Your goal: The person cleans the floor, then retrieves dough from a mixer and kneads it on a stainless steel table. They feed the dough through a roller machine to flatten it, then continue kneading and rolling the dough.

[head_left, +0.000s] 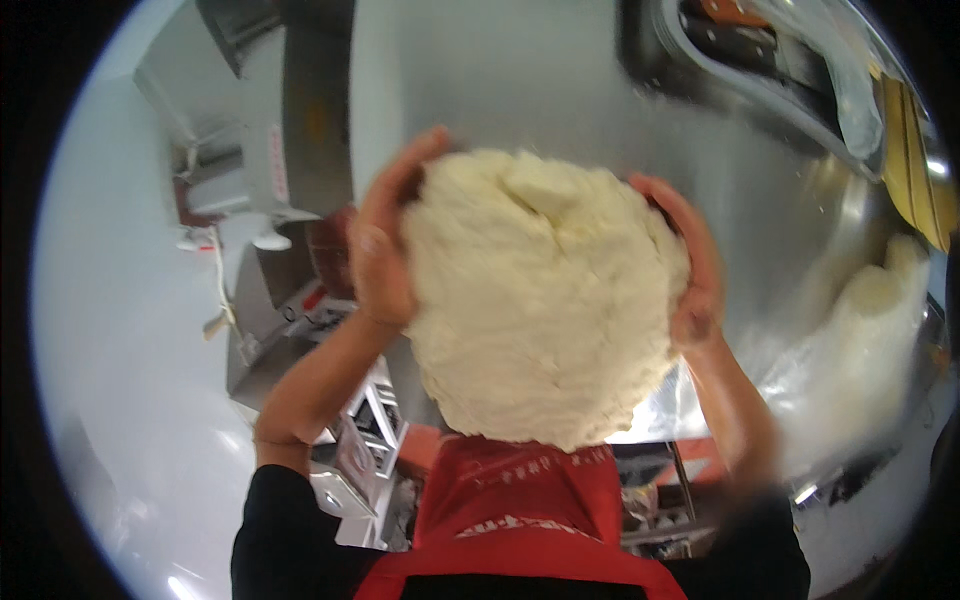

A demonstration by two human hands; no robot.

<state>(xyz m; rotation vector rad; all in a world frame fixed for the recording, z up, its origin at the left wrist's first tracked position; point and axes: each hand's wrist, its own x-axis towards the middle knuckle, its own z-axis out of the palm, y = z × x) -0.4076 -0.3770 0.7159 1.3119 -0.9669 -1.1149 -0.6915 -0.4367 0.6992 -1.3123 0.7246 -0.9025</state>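
A large, pale mass of dough [545, 300] fills the middle of the view, rough on top with a fold near its far edge. My left hand [385, 245] is wrapped round its left side, and my right hand [695, 260] grips the right side. Both sets of fingers curl toward the far edge and partly disappear behind the dough. Whether the dough rests on the metal table [500, 80] or is lifted above it, I cannot tell. Its near edge overlaps the top of my red apron [520, 500].
At the far right stands a metal tray [780, 95] with dark items and a clear plastic bag [850, 90]. Yellow paddle-like pieces [905, 160] sit beside it. A whitish plastic bag [860, 340] lies on the right. Grey equipment [310, 150] stands along the left wall.
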